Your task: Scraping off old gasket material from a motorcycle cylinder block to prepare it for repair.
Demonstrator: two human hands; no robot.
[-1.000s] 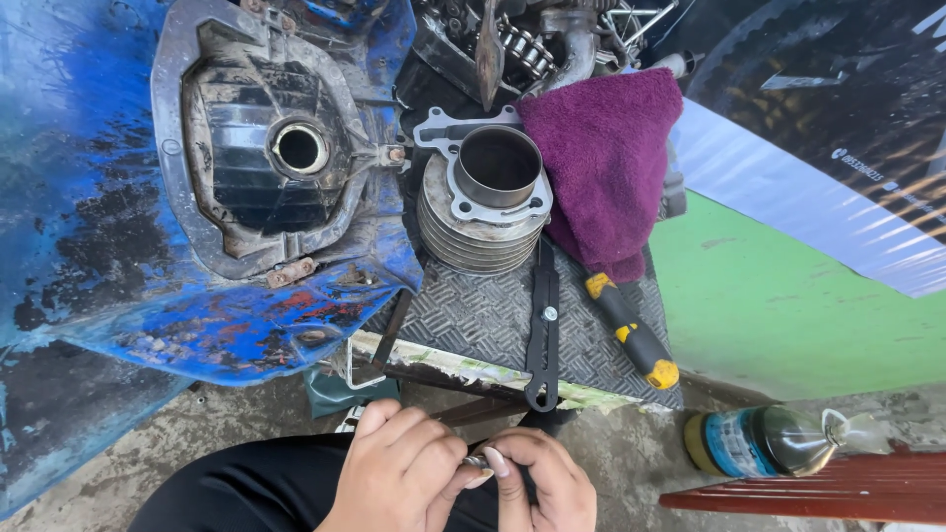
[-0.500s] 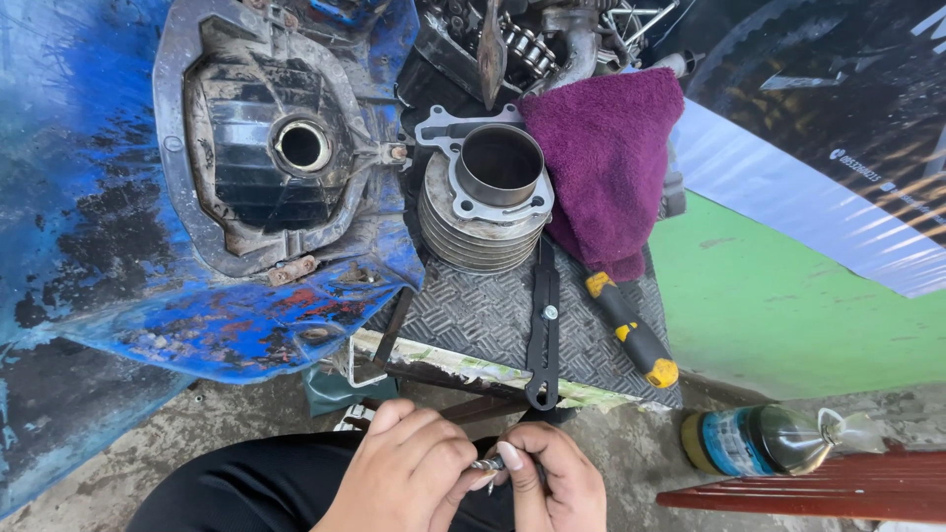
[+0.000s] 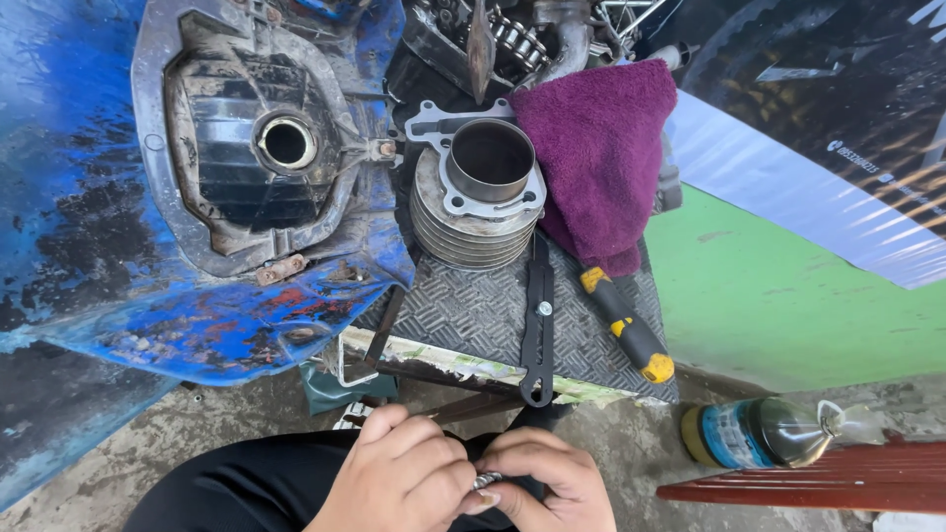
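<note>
Pinching a small metal part (image 3: 487,481), possibly ringed, left hand (image 3: 399,478) and right hand (image 3: 547,485) fingers mostly hide it.

A worn blue scooter body panel (image 3: 89,246) fills the left of the frame, with a dark metal housing (image 3: 251,148) and its round opening at upper left. A finned engine cylinder (image 3: 480,197) stands at centre on a chequered metal plate (image 3: 463,315). A purple cloth (image 3: 596,148) lies just right of it. Below, a flat black tool (image 3: 538,325) and a yellow-and-black screwdriver (image 3: 627,325) rest on the plate. A bottle (image 3: 764,432) lies at lower right, above a red plank (image 3: 818,483).
</note>
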